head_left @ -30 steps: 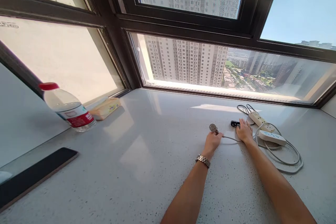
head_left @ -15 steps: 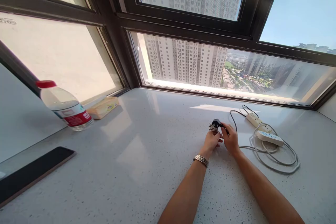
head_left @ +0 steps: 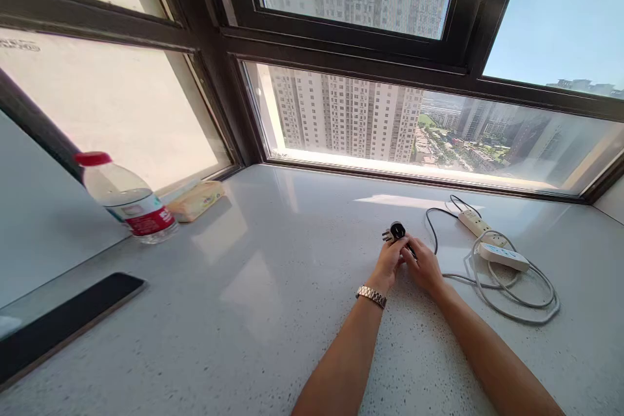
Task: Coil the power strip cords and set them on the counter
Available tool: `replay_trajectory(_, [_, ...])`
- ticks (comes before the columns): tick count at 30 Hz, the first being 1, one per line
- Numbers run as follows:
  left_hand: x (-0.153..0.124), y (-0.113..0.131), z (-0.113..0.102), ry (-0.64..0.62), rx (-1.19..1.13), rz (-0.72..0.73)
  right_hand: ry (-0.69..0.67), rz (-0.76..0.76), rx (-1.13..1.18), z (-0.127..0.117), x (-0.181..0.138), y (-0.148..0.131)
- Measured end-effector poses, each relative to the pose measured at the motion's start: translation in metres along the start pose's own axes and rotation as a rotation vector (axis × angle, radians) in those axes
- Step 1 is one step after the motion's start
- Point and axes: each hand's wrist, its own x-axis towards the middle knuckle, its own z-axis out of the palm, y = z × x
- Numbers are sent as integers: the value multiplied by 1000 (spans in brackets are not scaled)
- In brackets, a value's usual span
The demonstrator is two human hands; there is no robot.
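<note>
My left hand [head_left: 390, 262], with a metal watch [head_left: 371, 296] on its wrist, and my right hand [head_left: 425, 268] meet on the white counter [head_left: 273, 312], fingers pinched together. A black plug [head_left: 398, 231] sticks up just beyond the fingertips, and my right hand holds it by its black cable [head_left: 431, 226]. My left hand is closed on the plug end of the white cable [head_left: 458, 277], mostly hidden by the fingers. Both cables run right to a beige power strip [head_left: 470, 221] and a white power strip [head_left: 504, 257].
The white cable lies in loose loops [head_left: 519, 311] to the right of my arms. A water bottle with a red cap [head_left: 127, 205], a yellow tissue packet [head_left: 197, 200] and a flat black device [head_left: 63, 322] sit at the left. Dark window frames [head_left: 341, 55] border the counter's far side.
My right hand picked up the black plug by the power strips and carried it left to my left hand. Both hands now pinch together, the plugs side by side.
</note>
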Motion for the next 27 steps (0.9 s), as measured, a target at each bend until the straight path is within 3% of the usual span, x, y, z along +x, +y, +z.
replay_trajectory(3, [0, 1, 3, 23, -6, 71, 3, 10, -71, 0, -3, -3])
replay_trajectory(11, [-10, 25, 21, 86, -183, 263, 182, 42, -34, -1, -6, 0])
replay_trajectory(19, [-33, 69, 25, 111, -333, 419, 104, -37, -228, -7, -6, 13])
replay_trajectory(27, [-70, 130, 6, 347, -456, 602, 84, 94, -306, -31, -3, 53])
